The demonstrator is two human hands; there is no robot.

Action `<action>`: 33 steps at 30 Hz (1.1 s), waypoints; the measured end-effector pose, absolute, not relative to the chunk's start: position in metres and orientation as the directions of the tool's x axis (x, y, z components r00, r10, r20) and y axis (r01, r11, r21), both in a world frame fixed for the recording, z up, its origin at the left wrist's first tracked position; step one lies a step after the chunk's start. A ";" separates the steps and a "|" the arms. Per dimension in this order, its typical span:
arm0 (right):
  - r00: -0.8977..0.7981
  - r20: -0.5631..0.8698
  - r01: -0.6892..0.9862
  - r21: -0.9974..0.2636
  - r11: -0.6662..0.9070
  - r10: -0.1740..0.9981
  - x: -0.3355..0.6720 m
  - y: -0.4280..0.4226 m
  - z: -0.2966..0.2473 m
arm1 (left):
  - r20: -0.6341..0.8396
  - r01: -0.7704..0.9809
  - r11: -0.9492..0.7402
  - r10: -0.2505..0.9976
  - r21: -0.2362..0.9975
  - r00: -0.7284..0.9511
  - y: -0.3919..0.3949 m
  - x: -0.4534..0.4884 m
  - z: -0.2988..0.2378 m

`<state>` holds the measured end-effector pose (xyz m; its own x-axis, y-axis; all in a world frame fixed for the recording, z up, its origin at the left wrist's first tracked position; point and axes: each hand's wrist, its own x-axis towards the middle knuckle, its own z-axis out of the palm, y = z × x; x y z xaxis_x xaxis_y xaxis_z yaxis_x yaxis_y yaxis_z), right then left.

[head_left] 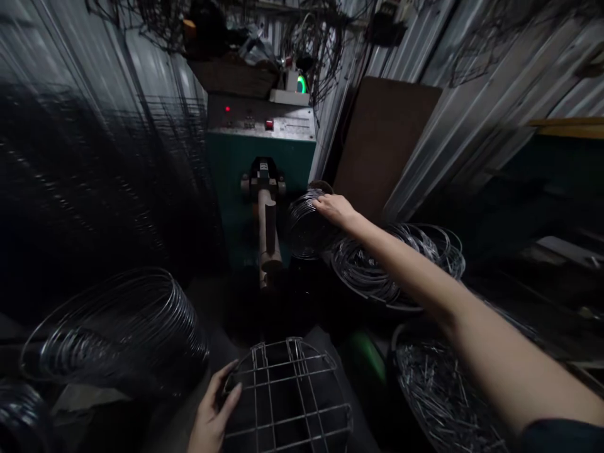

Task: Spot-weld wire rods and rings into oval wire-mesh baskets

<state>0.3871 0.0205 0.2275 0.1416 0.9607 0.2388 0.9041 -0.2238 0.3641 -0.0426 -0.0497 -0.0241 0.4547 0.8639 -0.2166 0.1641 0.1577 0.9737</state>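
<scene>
My left hand [217, 406] is wrapped round the left edge of a wire rack [287, 396], a grid of thin metal rods with a rounded far end. The rack lies low in front of me, over my lap. Stretched far forward, my right hand [334, 209] is closed at the top of a bundle of wire rings [304, 217] beside the machine's arm. Its fingertips are partly hidden, and I cannot tell how many rings they grip. A green machine [226, 163] with a jutting metal arm [270, 233] stands straight ahead.
Loose wire rings [368, 277] lie heaped beneath my right forearm. A tub of short metal rods [434, 390] stands at the lower right. On the left is a large stack of wire rings [174, 314]. A brown board [384, 138] leans on the corrugated wall.
</scene>
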 end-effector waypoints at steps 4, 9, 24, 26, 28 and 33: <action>0.017 0.164 0.896 0.434 -0.088 0.986 0.372 -0.044 0.228 | -0.174 0.184 0.102 0.884 0.978 0.434 -0.043 -0.049 -0.016; -0.065 0.412 0.920 0.378 -0.106 0.909 0.330 -0.149 0.222 | -0.058 0.072 0.041 0.964 0.997 0.259 -0.057 -0.041 0.033; 0.598 0.208 0.764 -0.439 -0.473 0.774 0.191 -0.214 0.052 | -0.067 0.360 -0.106 0.898 0.927 0.435 -0.054 -0.057 0.050; 0.599 0.206 0.770 -0.414 -0.485 0.774 0.189 -0.213 0.048 | -0.028 0.462 -0.197 0.899 0.864 0.437 -0.053 -0.054 0.040; 0.590 0.218 0.777 -0.416 -0.473 0.778 0.188 -0.214 0.048 | -0.006 0.515 -0.258 0.890 0.817 0.455 -0.055 -0.053 0.034; 0.583 0.143 0.753 -0.464 -0.466 0.800 0.191 -0.225 0.044 | 0.027 0.570 -0.353 0.865 0.742 0.501 -0.062 -0.055 0.023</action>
